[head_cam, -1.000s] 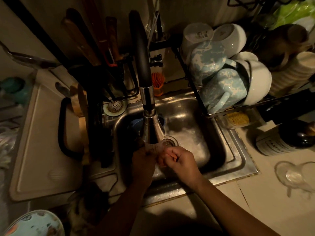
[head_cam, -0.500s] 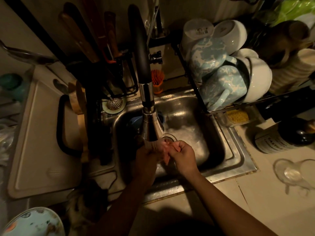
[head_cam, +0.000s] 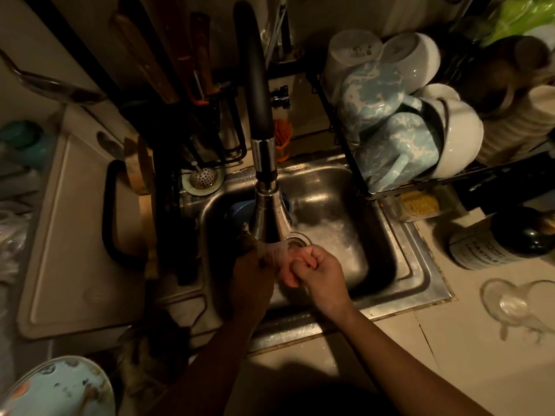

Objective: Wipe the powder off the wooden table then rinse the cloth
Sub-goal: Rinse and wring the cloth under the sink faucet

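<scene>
Over the steel sink (head_cam: 399, 265), both hands meet right under the faucet head (head_cam: 270, 217). My left hand (head_cam: 253, 274) and my right hand (head_cam: 318, 271) squeeze a small pinkish cloth (head_cam: 285, 265) between them, and water runs from the spray head onto it. Most of the cloth is hidden inside the fists; only a bunched fold shows between the fingers. The wooden table is out of view.
A dish rack (head_cam: 345, 121) with blue mugs (head_cam: 396, 148) and white bowls (head_cam: 459, 136) overhangs the sink's right side. A dark bottle (head_cam: 504, 241) and an upturned glass (head_cam: 516, 304) lie on the right counter. A cutting board (head_cam: 60, 241) and knife rack (head_cam: 168, 94) stand left.
The hands stayed under the faucet; the right hand's fingers curled tighter into a fist around the cloth. The view shifted slightly.
</scene>
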